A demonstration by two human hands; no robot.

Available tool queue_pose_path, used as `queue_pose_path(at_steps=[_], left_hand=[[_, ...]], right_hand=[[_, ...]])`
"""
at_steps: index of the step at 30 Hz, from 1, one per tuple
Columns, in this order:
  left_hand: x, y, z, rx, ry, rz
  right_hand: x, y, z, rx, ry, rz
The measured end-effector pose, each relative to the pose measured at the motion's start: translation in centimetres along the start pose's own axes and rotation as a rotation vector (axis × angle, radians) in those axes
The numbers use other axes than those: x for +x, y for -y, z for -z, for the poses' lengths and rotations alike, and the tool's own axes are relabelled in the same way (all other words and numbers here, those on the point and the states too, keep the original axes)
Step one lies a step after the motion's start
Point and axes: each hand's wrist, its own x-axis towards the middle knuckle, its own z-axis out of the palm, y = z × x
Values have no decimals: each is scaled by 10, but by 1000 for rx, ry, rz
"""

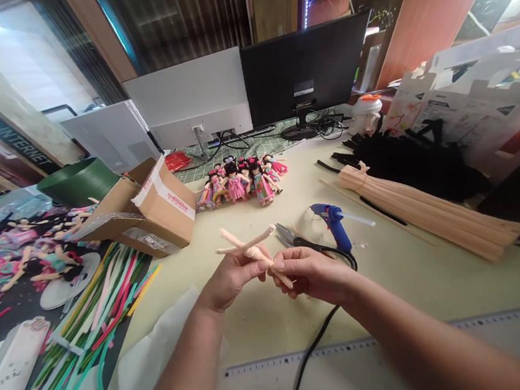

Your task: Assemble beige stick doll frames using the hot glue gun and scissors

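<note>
A person's two bare hands meet above a pale yellow-green surface (257, 333), sharing one slim, peach-coloured, fuzzy stick figure (256, 253) that looks made of twisted pipe cleaners. Its long axis runs on a slant, from the far left down to the near right, passing through both grips. A thinner crosspiece crosses it near the far end, beyond the fingers. The left hand (229, 280) pinches the middle with thumb and fingers closed, no gap showing; it is the nearer hand to the crossed, branching end. The right hand (314, 271), also closed in a pinch, has the lower part, and the near end pokes out below its fingers. The two thumbs are close together, so the figure lies between the grips and inside both, its far end clear of the hands. Just beyond the right hand, on the surface, lie scissors with dark handles (299, 239), then a blue glue gun with a translucent stick (333, 224). Farther right rests a tied bundle of straight, peach-coloured, fuzzy stems (423, 207). Beyond the figure, small dolls in bright dresses (245, 183) stand clustered.
</note>
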Motion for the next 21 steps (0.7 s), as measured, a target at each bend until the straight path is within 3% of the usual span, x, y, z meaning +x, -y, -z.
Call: queue_pose_path(at_steps=[6, 14, 21], left_hand=[[0, 3, 1, 25, -64, -7], [4, 10, -2, 34, -263, 179], [6, 12, -6, -114, -300, 153]], right_hand=[[3, -3, 2, -29, -77, 31], [4, 1, 0, -395, -325, 91], [8, -4, 3, -490, -361, 156]])
